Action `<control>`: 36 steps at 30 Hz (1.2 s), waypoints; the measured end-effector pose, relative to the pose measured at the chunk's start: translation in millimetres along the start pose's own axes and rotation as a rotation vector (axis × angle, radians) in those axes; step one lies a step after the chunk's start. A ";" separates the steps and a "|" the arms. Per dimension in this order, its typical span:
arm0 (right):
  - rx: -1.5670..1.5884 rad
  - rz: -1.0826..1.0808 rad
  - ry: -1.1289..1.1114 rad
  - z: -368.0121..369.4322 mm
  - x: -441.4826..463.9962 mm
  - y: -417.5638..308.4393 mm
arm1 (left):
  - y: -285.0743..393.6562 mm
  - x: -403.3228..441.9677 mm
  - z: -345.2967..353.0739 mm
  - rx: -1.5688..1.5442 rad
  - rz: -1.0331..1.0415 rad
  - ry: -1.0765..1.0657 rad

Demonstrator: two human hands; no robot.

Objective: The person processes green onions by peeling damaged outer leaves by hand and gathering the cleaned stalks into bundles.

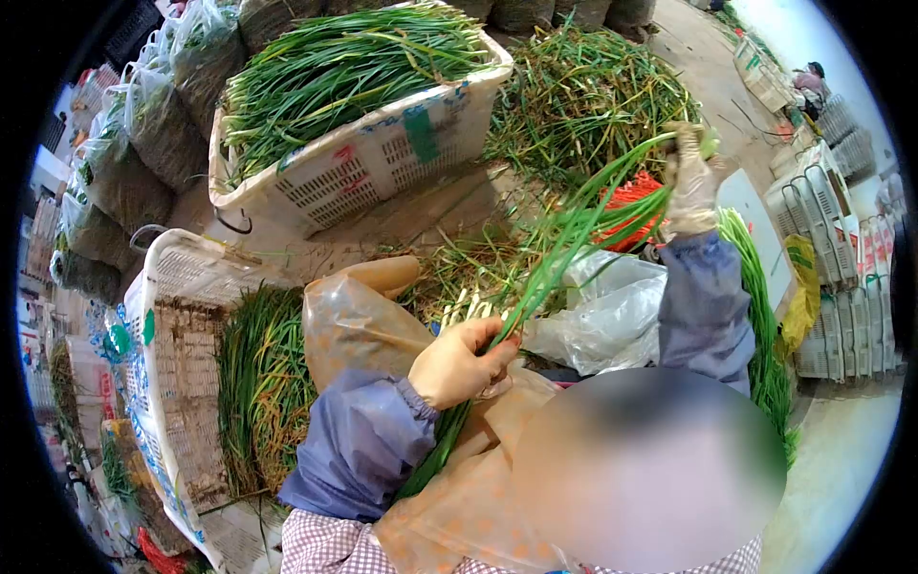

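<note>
Left grip (451,365) closes around long green stalks (549,275) running up to the right grip (690,187), which clasps their far end. Red writing (348,170) on the white crate (304,203) is too unclear to read.

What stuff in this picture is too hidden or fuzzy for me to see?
1. Head view: whatever is behind the blurry patch; the blur hides it.
2. Head view: the bit of the green stalks inside the left hand; its grip covers it.
3. Head view: the bottom of the big white basket; the greens piled in it hide it.
4. Head view: what the far-off person is doing; too small to tell.
</note>
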State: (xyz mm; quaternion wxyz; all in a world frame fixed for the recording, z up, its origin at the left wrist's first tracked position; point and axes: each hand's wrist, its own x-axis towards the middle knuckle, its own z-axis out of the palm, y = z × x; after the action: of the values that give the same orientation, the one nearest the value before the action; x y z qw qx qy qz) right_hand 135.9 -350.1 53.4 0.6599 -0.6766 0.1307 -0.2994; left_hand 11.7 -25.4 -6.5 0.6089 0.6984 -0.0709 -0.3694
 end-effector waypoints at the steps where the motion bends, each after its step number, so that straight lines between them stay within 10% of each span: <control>1: -0.039 -0.016 0.082 -9.3 12.2 -3.8 | 5.6 -2.7 -0.6 0.149 0.011 -0.001; 5: -0.156 -0.274 0.071 -34.4 1.8 -12.0 | 4.8 -5.6 -3.3 0.313 0.173 -0.081; 15: 0.095 0.289 -0.553 46.7 -132.3 -35.1 | 60.4 30.4 15.9 0.115 0.480 0.267; 17: 0.040 0.281 -0.505 56.5 -138.3 -22.2 | 62.7 33.5 18.7 0.101 0.148 0.171; 20: -0.150 0.031 -0.324 55.9 -119.7 -5.6 | 39.9 36.7 20.5 0.069 0.280 0.219; 22: 0.266 0.151 0.015 45.3 -78.5 4.4 | 37.4 27.2 17.3 0.157 0.224 0.231; 29: -0.077 0.181 -0.637 31.3 -108.6 -2.9 | 37.4 36.0 9.1 -0.260 0.157 0.301; 36: 0.029 -0.049 -0.644 65.3 -151.9 28.2 | 33.7 38.9 14.4 0.037 0.273 0.319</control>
State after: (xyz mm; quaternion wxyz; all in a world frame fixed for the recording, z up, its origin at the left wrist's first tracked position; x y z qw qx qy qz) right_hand 60.3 -212.6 -6.0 0.6693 -0.7303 -0.1055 -0.0874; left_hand 42.7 -66.6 7.4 0.6439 0.7430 -0.0743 -0.1667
